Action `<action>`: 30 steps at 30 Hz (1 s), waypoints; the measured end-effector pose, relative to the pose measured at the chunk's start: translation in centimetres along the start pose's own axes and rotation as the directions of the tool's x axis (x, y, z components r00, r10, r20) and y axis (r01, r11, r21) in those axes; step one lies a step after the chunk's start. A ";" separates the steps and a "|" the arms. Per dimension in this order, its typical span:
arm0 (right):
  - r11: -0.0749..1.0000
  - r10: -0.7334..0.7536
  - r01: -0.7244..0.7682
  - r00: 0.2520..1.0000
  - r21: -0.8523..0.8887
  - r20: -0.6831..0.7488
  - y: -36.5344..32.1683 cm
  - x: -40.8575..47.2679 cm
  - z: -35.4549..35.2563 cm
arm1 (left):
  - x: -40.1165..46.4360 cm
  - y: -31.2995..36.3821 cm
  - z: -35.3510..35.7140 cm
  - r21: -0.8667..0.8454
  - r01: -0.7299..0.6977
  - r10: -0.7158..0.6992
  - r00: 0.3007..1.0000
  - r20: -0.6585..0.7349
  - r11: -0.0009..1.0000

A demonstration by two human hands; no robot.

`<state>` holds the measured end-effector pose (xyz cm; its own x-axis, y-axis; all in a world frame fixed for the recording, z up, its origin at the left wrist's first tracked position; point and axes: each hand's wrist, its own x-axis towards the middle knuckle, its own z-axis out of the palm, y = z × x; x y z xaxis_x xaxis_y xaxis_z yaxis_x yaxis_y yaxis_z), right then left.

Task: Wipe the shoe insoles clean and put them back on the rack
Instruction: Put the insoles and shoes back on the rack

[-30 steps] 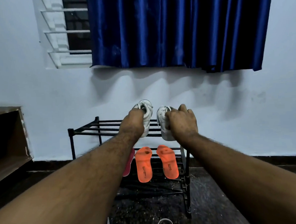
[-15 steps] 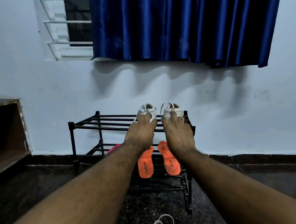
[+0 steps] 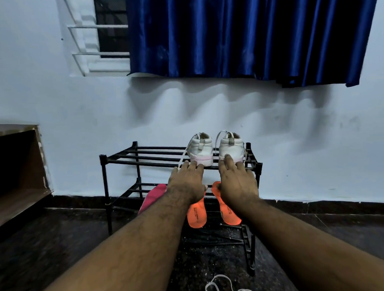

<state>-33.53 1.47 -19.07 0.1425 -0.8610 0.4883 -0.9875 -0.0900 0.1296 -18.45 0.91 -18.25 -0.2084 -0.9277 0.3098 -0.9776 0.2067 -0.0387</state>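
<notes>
Shoes set on the top shelf, insoles leaning on the tier below

Two bright orange foam insoles (image 3: 197,214) leaned heel-down against the lower bars of the black metal slatted shoe rack (image 3: 142,158), so by the look of it that part was already done; a pink insole-shaped piece (image 3: 152,197) sat just left of them, half hidden by the forearm. The pair of white high-top sneakers (image 3: 201,148) stood heels outward on the top shelf. The left hand (image 3: 185,184) lay with fingers straight, tips touching the left shoe's sole edge; the right hand (image 3: 237,183) likewise rested flat-fingered against the right shoe's heel, gripping nothing. A loose white lace (image 3: 225,287) lay on the dark floor, probably left to tidy.
</notes>
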 end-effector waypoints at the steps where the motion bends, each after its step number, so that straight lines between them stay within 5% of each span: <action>1: 1.000 -0.012 0.012 1.000 0.002 -0.020 -0.6 -0.4 -0.1 | -0.8 -0.4 0.3 -0.024 0.017 -0.018 1.000 -0.018 1.000; 6: 0.995 -0.099 0.098 0.995 0.016 0.027 -5.1 -3.4 -1.0 | -6.7 -3.7 1.6 -0.083 0.117 -0.116 0.993 0.019 0.990; 10: 0.980 -0.056 0.020 0.983 0.199 0.177 -11.2 -8.4 -0.4 | -14.7 -6.6 4.4 -0.156 0.288 -0.265 0.952 0.154 0.945; 19: 0.947 -0.241 0.088 0.829 0.308 0.504 -23.7 -22.6 7.3 | -34.2 -15.3 13.5 -0.044 0.467 -0.408 0.812 0.418 0.883; 26: 0.916 -0.341 0.115 0.731 0.385 0.591 -29.0 -23.6 11.7 | -40.5 -16.4 20.0 -0.055 0.493 -0.440 0.816 0.374 0.868; 30: 0.915 -0.320 0.091 0.757 0.393 0.570 -30.2 -24.4 14.1 | -37.7 -16.2 21.5 -0.096 0.548 -0.524 0.829 0.194 0.831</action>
<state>-8.18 18.10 -47.04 0.3855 -0.9080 -0.1642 -0.9171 -0.3575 -0.1765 4.59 25.88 -49.69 0.3345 -0.9378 0.0929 -0.9237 -0.3068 0.2293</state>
